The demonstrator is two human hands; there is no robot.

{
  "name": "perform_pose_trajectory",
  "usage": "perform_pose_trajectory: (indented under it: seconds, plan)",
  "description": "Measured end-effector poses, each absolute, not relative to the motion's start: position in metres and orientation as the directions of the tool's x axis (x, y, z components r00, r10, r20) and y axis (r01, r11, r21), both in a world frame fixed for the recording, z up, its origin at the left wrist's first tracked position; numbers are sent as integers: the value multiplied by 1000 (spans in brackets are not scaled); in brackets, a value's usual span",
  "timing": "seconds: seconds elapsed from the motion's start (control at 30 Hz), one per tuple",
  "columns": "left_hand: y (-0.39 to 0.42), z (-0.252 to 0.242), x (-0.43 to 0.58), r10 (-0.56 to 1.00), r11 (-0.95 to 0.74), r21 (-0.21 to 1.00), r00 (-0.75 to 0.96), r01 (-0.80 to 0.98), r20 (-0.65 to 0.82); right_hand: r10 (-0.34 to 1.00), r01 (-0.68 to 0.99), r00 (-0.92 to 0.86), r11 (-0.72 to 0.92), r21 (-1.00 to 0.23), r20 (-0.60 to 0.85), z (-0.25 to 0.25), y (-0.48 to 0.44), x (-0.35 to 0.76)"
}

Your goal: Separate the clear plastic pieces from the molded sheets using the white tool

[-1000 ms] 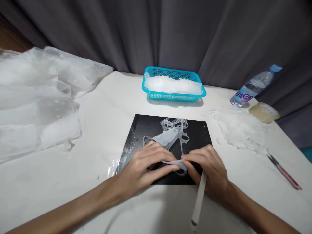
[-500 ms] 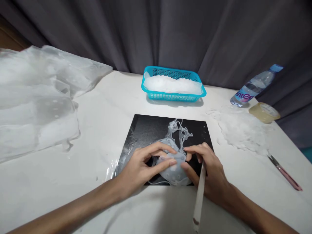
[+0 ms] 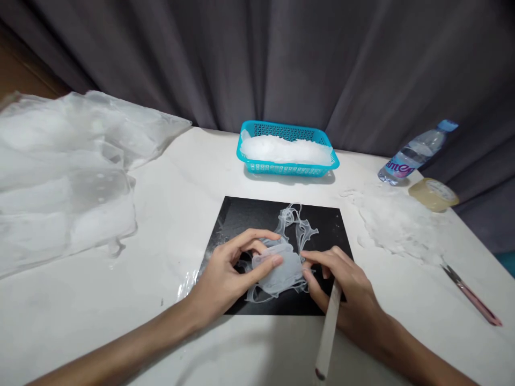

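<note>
Over a black board (image 3: 245,214), my left hand (image 3: 227,273) grips a thin, rounded, translucent rubbery sheet (image 3: 285,271) between thumb and fingers. Its right edge meets the pinched thumb and forefinger of my right hand (image 3: 348,284). A slim tool with a whitish handle (image 3: 330,332) is tucked in that same hand; its working end is hidden by the fingers. Stringy translucent trimmings (image 3: 306,231) lie on the board behind the sheet, and more thin strands show below it.
A blue basket (image 3: 287,169) of white translucent pieces stands at the back. Bulky clear plastic bags (image 3: 68,187) cover the left side. On the right are a pile of trimmings (image 3: 394,222), a tape roll (image 3: 432,194), a water bottle (image 3: 414,155) and pink-handled snips (image 3: 472,297).
The sheet has turned in my fingers, its near edge lifting so more of the board and loose strands show. My right fingertips have closed onto its edge. The view has shifted slightly.
</note>
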State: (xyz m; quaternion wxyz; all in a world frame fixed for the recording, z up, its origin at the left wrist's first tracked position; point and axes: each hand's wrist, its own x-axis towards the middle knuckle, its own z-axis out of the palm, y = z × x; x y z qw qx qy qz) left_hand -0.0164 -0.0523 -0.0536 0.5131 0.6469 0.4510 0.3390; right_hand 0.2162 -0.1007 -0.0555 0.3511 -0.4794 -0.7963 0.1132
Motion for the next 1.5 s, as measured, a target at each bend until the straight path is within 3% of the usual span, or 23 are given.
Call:
perform_pose_trajectory:
  seconds: [0.27, 0.53, 0.8, 1.07, 1.3, 1.4, 1.5]
  plan:
    - [-51, -41, -11, 830, -233, 916, 558, 327, 12, 800, 614, -375, 593, -521, 469, -60, -98, 216]
    - [-52, -48, -8, 863, -86, 916, 488, 392, -128, 753, 601, -441, 652, -463, 488, -65, -92, 220]
    - [-51, -45, -4, 852, -71, 923, 504, 377, -140, 792, 675, -410, 597, -433, 453, -65, -93, 213]
    - [-52, -51, -6, 846, -99, 922, 520, 374, -120, 759, 712, -448, 623, -324, 473, -68, -95, 210]
    - [-53, -56, -5, 908, -38, 930, 401, 365, -120, 680, 767, -439, 624, -150, 587, -68, -86, 201]
    - [-45, -57, -6, 966, 94, 974, 217, 206, -139, 647, 765, -432, 632, -125, 628, -64, -88, 204]
    - [-38, -56, -8, 977, 187, 982, 103, 22, -188, 641, 735, -408, 653, -182, 650, -62, -92, 211]
